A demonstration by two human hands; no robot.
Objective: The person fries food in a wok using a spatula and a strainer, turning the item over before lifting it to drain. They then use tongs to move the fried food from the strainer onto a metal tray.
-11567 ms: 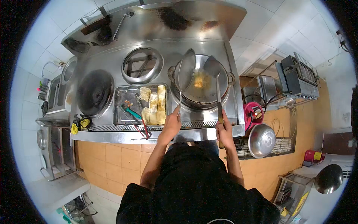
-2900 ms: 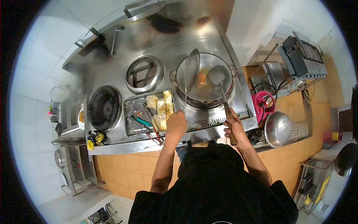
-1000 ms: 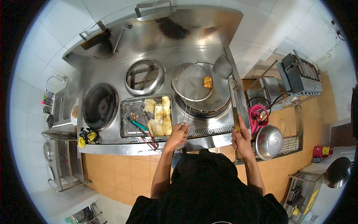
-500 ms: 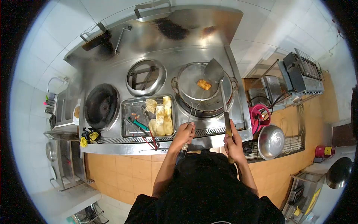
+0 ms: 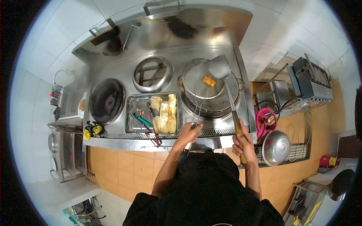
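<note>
My left hand (image 5: pixel 188 135) is closed around the handle of a round wire-mesh skimmer (image 5: pixel 193 80). The skimmer lies over a two-handled wok (image 5: pixel 240 88) on the right burner. On its mesh rests one golden-brown fried piece (image 5: pixel 209 81). In my right hand (image 5: pixel 243 144) is a wok spatula (image 5: pixel 219 67) with a long wooden handle. The spatula's broad metal blade is just above and right of the fried piece, close to the skimmer's far edge.
Left of the wok, a metal tray (image 5: pixel 129 113) holds pale yellow slabs (image 5: pixel 164 116), a green-handled tool (image 5: pixel 142 120) and red-handled tongs (image 5: pixel 155 136). Further left is a dark wok (image 5: pixel 107 101). A metal ring (image 5: pixel 153 74) surrounds the back burner. A pink basket (image 5: pixel 266 122) and metal bowl (image 5: pixel 276 148) stand right.
The whole view has shifted slightly. The spatula's blade has tilted and now looks brighter, and my right hand has moved a little to the right. The fried piece remains on the skimmer.
</note>
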